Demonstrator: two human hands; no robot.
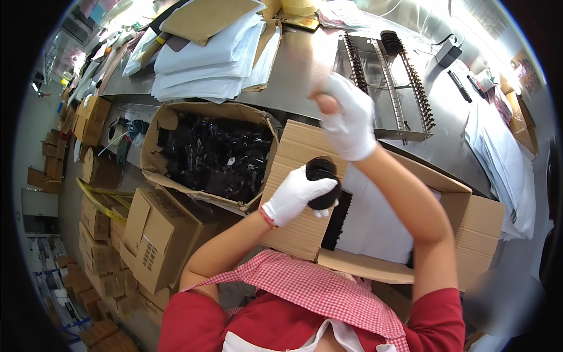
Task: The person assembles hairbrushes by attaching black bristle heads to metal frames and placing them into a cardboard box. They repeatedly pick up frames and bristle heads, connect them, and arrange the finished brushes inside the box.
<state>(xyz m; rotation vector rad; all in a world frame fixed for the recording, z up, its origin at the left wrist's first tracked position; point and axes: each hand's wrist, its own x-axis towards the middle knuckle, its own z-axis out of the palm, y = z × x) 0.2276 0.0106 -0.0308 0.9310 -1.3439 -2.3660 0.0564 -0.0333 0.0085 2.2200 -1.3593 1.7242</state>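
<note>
My left hand (pixel 291 198), in a white glove, is closed around a short stack of black round discs (pixel 322 183) above the flap of an open cardboard carton (pixel 469 229). Inside that carton lie a white sheet (pixel 375 229) and a row of black pieces (pixel 336 220) along its left side. My right hand (pixel 350 117), in a white glove with bare fingertips, is raised beside a metal rack (pixel 388 88) with toothed rods. Motion blurs its fingers, so I cannot tell whether they hold anything. A few black discs (pixel 392 43) sit at the rack's far end.
Left of the carton stands a box (pixel 153 176) full of glossy black parts. Behind it, stacked white sheets (pixel 202 73) lie on the metal table (pixel 293 64). A black adapter (pixel 448 51) and pen (pixel 460 86) lie right of the rack. Closed cartons (pixel 158 240) are piled lower left.
</note>
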